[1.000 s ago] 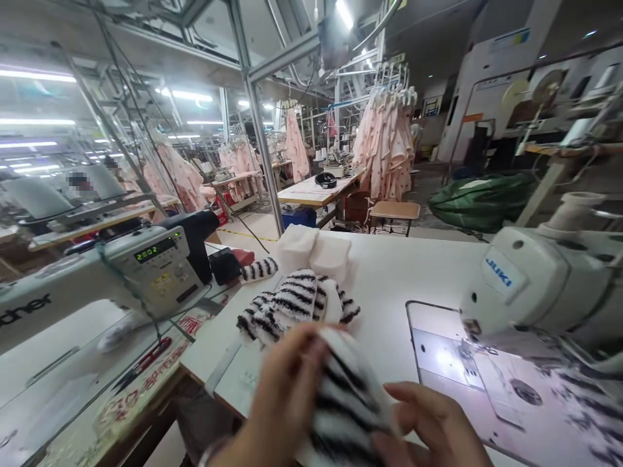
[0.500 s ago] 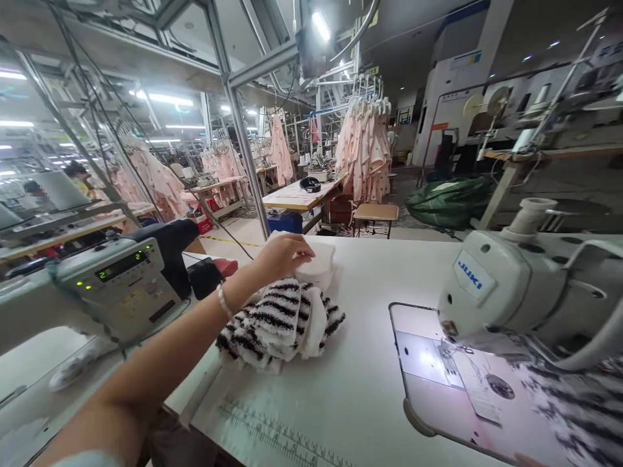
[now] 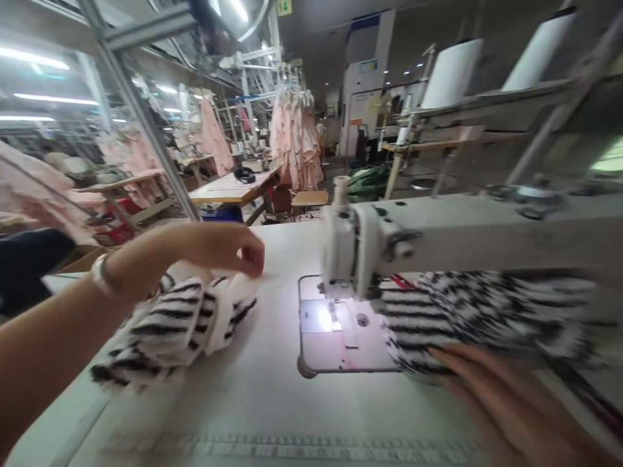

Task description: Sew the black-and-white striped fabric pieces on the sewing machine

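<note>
My left hand (image 3: 228, 250) hangs over a bundle of black-and-white striped fluffy fabric (image 3: 170, 324) with a white piece folded into it. Its fingers curl together, and whatever they may hold is blurred. At the lower right, my right hand (image 3: 501, 395) lies with fingers stretched out along the edge of a second striped fluffy fabric (image 3: 418, 324). That fabric rests to the right of the needle area of a sewing machine (image 3: 360, 246), partly behind its arm. The lit needle plate (image 3: 321, 350) has no cloth under the needle.
A printed ruler scale (image 3: 292, 447) runs along the front of the white table (image 3: 272, 395). Large white thread cones (image 3: 450, 74) stand at the upper right. Farther back are a wooden-edged table (image 3: 233, 191), a stool (image 3: 310, 198) and hanging pink garments (image 3: 294, 139).
My view has swung right, bringing the right hand and the second striped fabric into sight. My left hand has left the white folded piece behind the bundle, and its fingers are more curled.
</note>
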`<state>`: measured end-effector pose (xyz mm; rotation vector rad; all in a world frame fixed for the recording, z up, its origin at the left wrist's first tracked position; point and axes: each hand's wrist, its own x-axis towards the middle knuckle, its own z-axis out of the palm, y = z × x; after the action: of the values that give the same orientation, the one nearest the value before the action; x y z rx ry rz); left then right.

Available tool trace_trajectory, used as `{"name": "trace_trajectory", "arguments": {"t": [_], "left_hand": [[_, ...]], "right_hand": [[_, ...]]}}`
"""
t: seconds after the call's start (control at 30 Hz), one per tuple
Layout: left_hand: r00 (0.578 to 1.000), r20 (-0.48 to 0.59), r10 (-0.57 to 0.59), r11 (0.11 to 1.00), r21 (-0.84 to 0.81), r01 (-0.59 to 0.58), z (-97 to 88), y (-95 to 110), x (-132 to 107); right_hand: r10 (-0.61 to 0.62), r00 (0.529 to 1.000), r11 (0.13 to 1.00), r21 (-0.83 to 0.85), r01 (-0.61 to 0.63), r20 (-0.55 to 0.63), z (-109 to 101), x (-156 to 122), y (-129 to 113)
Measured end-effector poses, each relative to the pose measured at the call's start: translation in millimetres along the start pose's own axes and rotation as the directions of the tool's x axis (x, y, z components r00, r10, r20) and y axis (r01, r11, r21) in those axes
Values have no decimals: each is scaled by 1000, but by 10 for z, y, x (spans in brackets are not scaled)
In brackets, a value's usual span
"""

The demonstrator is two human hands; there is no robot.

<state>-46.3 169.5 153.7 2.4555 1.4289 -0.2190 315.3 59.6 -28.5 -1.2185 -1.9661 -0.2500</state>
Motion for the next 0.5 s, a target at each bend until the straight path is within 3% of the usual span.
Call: {"name": "trace_trajectory", "arguments": {"t": [0.07, 0.17, 0.23, 0.3, 0.33, 0.4, 0.47, 0.5], "left_hand": [[994, 80, 73, 996, -52, -69, 384, 341, -39], [991, 90, 96, 982, -172, -80, 968, 767, -114], [992, 50, 113, 955, -280, -94, 1197, 974, -123], [990, 40, 132, 830, -551, -88, 1285, 1131, -74], [987, 58, 147, 680, -731, -58, 1297, 1194, -30], [973, 119, 200, 196, -977, 80, 1313, 1289, 80], [955, 155, 253, -251, -943, 220, 1361, 1338, 185], [956, 156, 248, -382, -891, 245, 1399, 1344, 224]], "right_hand": [[-21, 999, 997, -71, 24, 44, -15, 81, -13], [37, 995, 998, -59, -31, 92, 28, 259, -19], [84, 992, 995, -55, -79, 94, 19, 395, -10], [111, 992, 992, -68, -106, 65, -51, 522, -27], [113, 993, 991, -72, -109, 47, -106, 572, -60], [58, 998, 996, -69, -55, 40, -234, 625, -181], [-59, 995, 998, -23, 61, 85, -350, 596, -355], [-127, 983, 992, 18, 125, 130, -392, 552, -442]]}}
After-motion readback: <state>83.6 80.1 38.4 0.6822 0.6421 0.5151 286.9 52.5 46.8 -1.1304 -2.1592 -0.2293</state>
